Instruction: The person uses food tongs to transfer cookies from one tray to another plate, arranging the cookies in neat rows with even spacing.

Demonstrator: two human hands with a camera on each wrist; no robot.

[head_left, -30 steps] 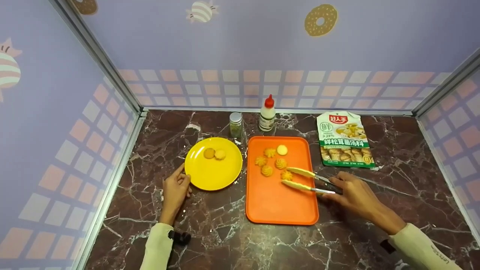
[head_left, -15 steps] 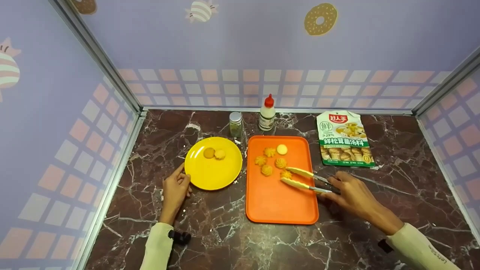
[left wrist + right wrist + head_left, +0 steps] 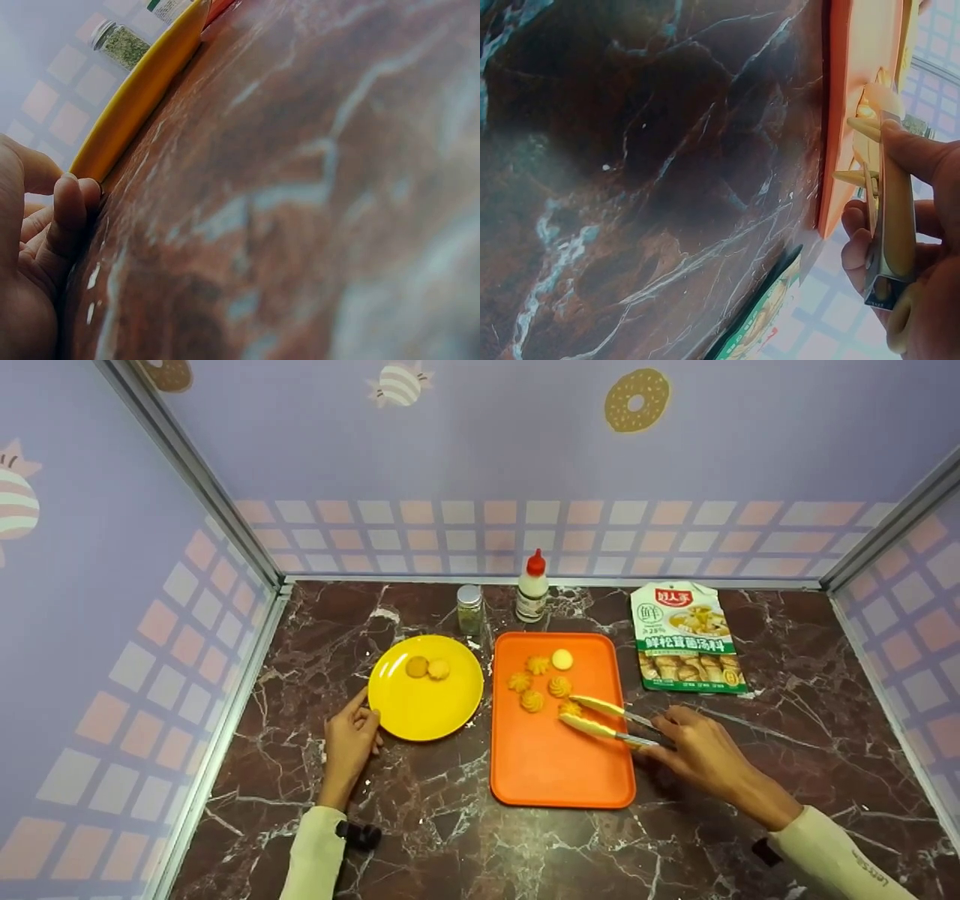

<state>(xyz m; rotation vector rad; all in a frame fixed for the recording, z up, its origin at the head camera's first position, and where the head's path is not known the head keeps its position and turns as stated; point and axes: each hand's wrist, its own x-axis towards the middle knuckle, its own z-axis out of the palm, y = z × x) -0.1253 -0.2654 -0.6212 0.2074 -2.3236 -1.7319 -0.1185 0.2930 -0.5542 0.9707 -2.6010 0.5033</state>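
Head view: right hand gripping yellow-tipped tongs, tips set either side of a piped cookie on the orange tray; cookie likely light, crumbly, best pinched gently at its base; left hand, fingers loosely curled, touching the yellow plate.

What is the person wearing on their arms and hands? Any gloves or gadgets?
No gloves: both the left hand and the right hand are bare. Each arm is covered by a pale cream long sleeve ending at the wrist. The right sleeve carries a line of small dark lettering, too small to read. A small black device sits at the left wrist, and something dark shows under the right cuff.
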